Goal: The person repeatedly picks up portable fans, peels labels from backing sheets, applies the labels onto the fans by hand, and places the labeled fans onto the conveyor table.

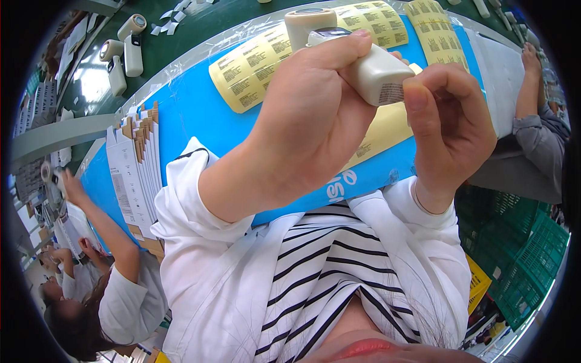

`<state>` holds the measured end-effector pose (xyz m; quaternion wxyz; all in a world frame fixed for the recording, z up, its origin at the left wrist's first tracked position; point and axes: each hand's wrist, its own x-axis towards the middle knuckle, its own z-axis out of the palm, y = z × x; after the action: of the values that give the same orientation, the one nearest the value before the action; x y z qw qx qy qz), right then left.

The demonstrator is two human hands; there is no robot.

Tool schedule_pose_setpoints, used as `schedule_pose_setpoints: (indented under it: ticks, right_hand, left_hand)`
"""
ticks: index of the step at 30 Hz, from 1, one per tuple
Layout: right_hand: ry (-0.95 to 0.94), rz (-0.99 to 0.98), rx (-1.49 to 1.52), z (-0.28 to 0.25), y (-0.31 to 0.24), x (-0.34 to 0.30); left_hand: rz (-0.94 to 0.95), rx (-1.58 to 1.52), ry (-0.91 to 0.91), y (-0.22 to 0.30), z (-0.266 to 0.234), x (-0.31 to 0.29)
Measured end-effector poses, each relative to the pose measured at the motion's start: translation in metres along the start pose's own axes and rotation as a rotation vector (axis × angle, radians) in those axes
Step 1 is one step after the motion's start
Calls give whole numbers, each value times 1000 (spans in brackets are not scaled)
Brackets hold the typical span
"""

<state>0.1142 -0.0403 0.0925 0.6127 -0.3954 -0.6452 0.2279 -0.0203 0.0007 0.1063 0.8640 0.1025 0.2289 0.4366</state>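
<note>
Blue table sheet (200, 115) spans the bench, with yellow label sheets (254, 63) lying on it and a stack of flat white cartons (136, 163) at its left edge. Left hand (308, 121) is clenched around a cream plastic device (375, 72) — thumb along the top, the body running out past the fingers to the right. Right hand (451, 127) pinches the device's lower right end, thumb tip pressed beside a small printed label (391, 94) stuck there. The device is held up above the label sheets — clear of the table.
</note>
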Motion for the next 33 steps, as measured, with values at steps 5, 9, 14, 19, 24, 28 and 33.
schedule_pose_setpoints:
  ticks: [5, 9, 14, 19, 24, 28, 33]
  right_hand:
    - [22, 14, -7, 7, -1, 1]
    - [-15, -11, -149, 12, -2, 1]
    - [170, 139, 5, 18, 16, 6]
    - [204, 98, 63, 8, 28, 0]
    - [141, 174, 10, 4, 31, -11]
    - [148, 191, -96, -9, 33, -18]
    - [160, 216, -120, -20, 40, -25]
  left_hand:
    - [1, -46, -116, 4, -5, 1]
    - [26, -43, -51, 2, -6, -4]
    - [82, 18, -46, 29, -11, 1]
    - [409, 435, -11, 125, -85, 74]
    - [547, 1005, 525, 226, -180, 109]
    - [303, 1981, 1039, 250, -205, 100]
    - [220, 2182, 1835, 284, -241, 53]
